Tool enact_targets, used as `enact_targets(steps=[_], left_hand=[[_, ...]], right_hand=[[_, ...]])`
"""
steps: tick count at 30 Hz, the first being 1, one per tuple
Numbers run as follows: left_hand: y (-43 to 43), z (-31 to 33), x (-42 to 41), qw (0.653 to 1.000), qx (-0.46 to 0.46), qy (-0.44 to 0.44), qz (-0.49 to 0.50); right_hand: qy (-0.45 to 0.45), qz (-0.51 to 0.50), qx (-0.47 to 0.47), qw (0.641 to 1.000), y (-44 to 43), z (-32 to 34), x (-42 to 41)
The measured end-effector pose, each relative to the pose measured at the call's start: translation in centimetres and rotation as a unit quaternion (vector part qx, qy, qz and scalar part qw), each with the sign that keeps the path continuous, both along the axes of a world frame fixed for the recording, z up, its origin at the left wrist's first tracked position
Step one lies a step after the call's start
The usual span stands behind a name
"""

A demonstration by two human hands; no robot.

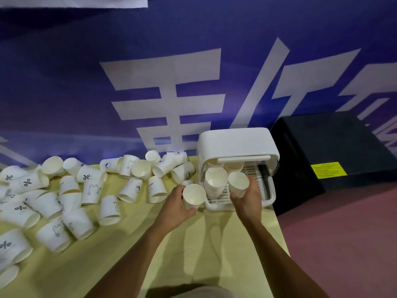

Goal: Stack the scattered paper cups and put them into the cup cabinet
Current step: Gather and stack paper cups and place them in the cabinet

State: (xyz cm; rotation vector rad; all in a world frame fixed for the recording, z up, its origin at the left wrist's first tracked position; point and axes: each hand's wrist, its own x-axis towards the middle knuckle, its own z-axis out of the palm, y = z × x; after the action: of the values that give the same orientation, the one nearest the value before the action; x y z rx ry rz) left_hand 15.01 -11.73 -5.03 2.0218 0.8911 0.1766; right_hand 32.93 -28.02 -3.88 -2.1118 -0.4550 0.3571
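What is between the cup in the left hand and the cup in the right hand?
In the head view, a stack of cups in the open cup cabinet.

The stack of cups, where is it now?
In the head view, right of centre, the stack of cups stands inside the open cup cabinet, between the left hand and the right hand.

The pale yellow cloth-covered table (193,244) carries a white, rounded plastic cup cabinet (234,143), and many printed white paper cups (90,190) lie scattered, mostly tipped over, left of that cabinet.
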Motion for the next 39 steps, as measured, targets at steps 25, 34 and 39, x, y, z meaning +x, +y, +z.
enact_targets(steps=[25, 34, 39], left_hand=[[-0.4, 0.6, -0.1, 0.999, -0.023, -0.018, 0.026], [-3.6, 1.6, -0.2, 0.996, -0.062, -0.061, 0.019], [-4.5, 1.9, 0.6, 0.996, -0.063, -0.05, -0.032]], right_hand=[[-0.013, 0.064, 0.028, 0.997, -0.3, 0.9, -3.1], [0.133, 0.181, 0.053, 0.973, -0.4, 2.0, -6.4], [0.125, 0.146, 0.083, 0.978, -1.8, 1.5, -5.8]])
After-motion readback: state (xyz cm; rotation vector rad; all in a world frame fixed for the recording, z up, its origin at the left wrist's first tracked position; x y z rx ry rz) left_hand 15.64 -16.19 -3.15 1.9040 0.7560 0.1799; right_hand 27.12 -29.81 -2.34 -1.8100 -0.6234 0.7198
